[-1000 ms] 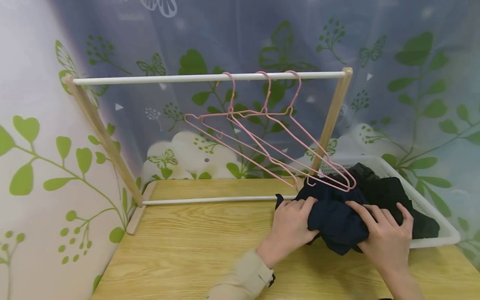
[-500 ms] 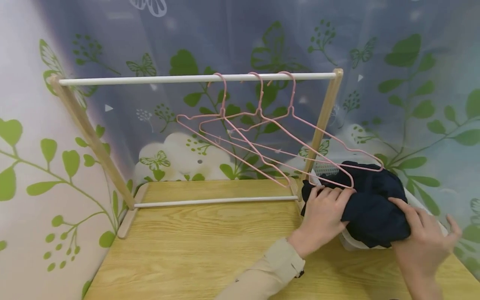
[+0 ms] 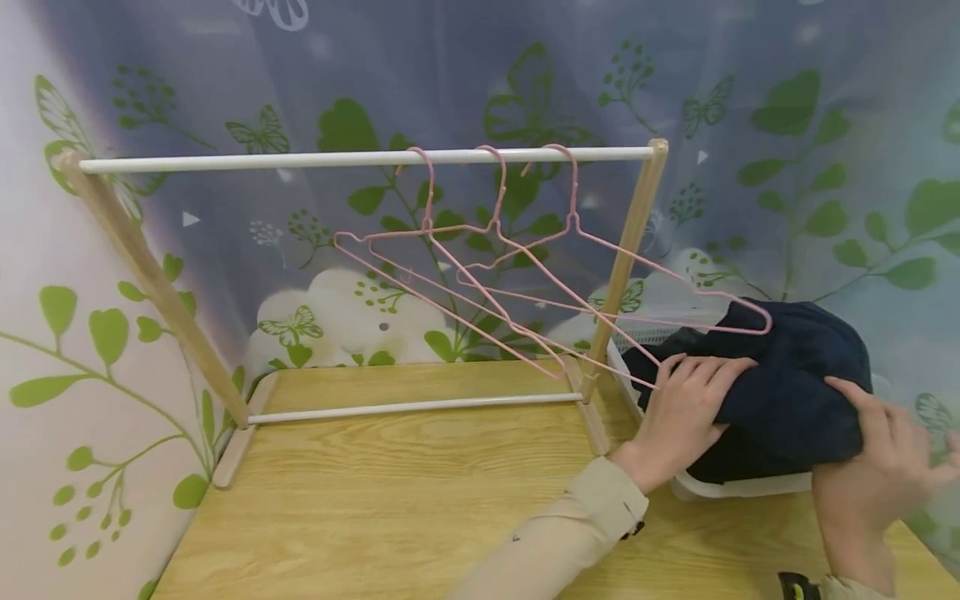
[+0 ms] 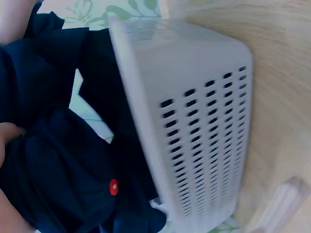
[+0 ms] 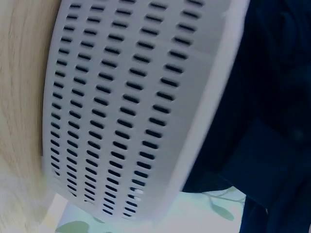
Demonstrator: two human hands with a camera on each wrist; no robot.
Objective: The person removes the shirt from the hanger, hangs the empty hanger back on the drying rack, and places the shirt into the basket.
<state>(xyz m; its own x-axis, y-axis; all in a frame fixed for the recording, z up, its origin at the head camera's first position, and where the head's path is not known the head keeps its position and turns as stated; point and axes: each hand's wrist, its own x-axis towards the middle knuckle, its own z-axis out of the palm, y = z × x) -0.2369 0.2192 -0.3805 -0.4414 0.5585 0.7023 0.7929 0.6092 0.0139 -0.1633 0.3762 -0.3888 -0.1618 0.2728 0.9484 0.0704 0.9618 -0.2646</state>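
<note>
A dark navy garment [image 3: 795, 400] is bunched between my two hands, over the white basket [image 3: 750, 487] on the right of the head view. My left hand [image 3: 684, 412] grips its left side, and my right hand [image 3: 873, 446] holds its right side with an outer finger sticking out. In the left wrist view a small red round mark [image 4: 113, 187] shows on the dark cloth [image 4: 58, 170]. Black cloth lies beneath the garment inside the basket. Folds of cloth hide my thumbs in the head view.
A rack with a white top rail [image 3: 300, 160] and wooden posts [image 3: 626, 267] stands left of the basket. Three pink wire hangers [image 3: 573, 183] hang from the rail; one reaches in front of the garment. The wooden table [image 3: 390, 508] runs beneath; a printed curtain [image 3: 360, 75] hangs behind.
Both hands have moved right with the navy garment, which now sits over the basket. The rightmost hanger has swung outward to the right. The head view has shifted slightly right.
</note>
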